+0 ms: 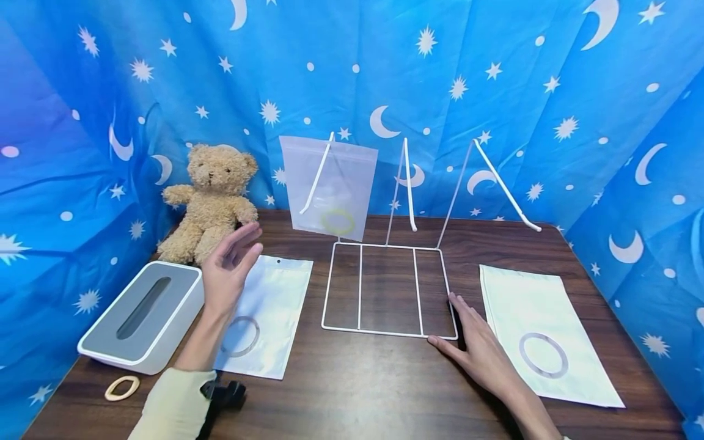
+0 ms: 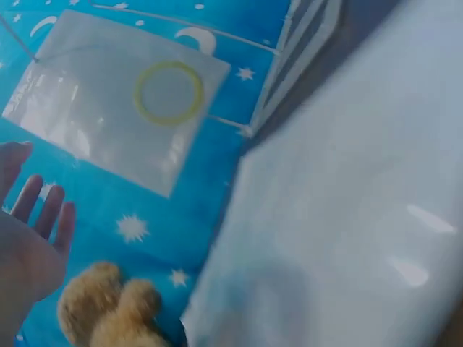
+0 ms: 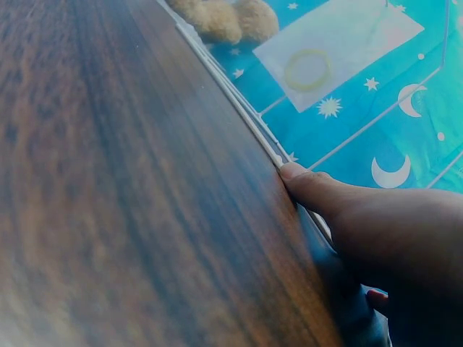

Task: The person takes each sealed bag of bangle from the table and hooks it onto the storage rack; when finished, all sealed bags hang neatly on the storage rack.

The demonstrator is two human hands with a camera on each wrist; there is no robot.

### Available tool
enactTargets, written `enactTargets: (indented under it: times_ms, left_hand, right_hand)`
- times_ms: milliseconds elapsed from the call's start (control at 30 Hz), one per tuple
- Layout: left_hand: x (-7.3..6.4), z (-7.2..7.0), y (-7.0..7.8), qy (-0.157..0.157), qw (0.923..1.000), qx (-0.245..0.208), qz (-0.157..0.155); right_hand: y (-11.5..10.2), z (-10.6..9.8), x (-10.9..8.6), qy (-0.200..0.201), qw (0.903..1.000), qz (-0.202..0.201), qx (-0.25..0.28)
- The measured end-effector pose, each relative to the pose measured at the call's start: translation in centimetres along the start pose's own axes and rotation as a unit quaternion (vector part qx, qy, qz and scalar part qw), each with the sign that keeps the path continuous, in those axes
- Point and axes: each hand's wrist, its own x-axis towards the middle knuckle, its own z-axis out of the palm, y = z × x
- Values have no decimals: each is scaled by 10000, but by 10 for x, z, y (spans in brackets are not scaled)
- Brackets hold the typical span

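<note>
A white wire rack (image 1: 379,333) with three raised prongs stands on the wooden table. From its left prong hangs a translucent zip bag (image 1: 299,165) with a yellow ring (image 2: 169,92) showing through it. My right hand (image 1: 484,351) rests at the rack's front right corner, the thumb (image 3: 307,181) at the front bar and the fingers extended along the right side. Raised and holding nothing, my left hand (image 1: 228,269) has its fingers slightly bent. Below it, partly covered by the forearm, lies a white pouch (image 1: 280,311) with a grey ring shape on it.
More white pouches (image 1: 528,299) lie stacked at the right, also with a ring shape. A tissue box (image 1: 184,299) with a grey lid stands at the left, a tan ring (image 1: 110,391) in front of it. Behind sits a teddy bear (image 1: 211,201) before the blue curtain (image 1: 352,36).
</note>
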Motion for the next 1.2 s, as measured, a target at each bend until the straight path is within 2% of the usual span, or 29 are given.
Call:
enactTargets:
  times_ms: [100, 200, 267, 333, 433, 567, 633, 733, 900, 967, 1067, 1200]
  left_hand:
    - [-20, -13, -1, -51, 9989, 269, -369]
    - [-36, -27, -9, -151, 9957, 635, -661]
    - [-45, -37, -14, -255, 9911, 1033, -798]
    - [-52, -45, -18, -343, 9829, 1551, -936]
    - [-60, -53, -20, -488, 9593, 2592, -1011]
    - [-63, -57, -22, -691, 9164, 3803, -1043]
    - [-63, -56, -24, -752, 8978, 4191, -1124]
    - [-63, -55, -27, -715, 8775, 4561, -1295]
    - [-63, -55, -34, -706, 8523, 4998, -1373]
    - [-62, -54, -36, -746, 8459, 5099, -1373]
    - [-61, -54, -38, -719, 8440, 5106, -1474]
    - [-58, -53, -37, -584, 8591, 4763, -1781]
  right_hand:
    - [0, -1, 0, -9, 10000, 7, -5]
    - [1, 0, 0, -40, 10000, 44, 2]
    - [1, 0, 0, -65, 10000, 73, 14]
    - [2, 0, 0, -73, 9999, 96, 33]
    - [2, 0, -1, -79, 9999, 115, 40]
    - [2, -2, -2, -4, 10000, 63, 23]
    - [2, -2, -2, 33, 10000, 34, 23]
    - [1, -2, -3, 60, 10000, 21, 31]
    - [2, 0, -3, 7, 10000, 26, 12]
    - [2, 0, -2, -19, 10000, 37, 20]
    - [2, 1, -2, -57, 10000, 50, 27]
    - [2, 1, 0, -75, 10000, 30, 30]
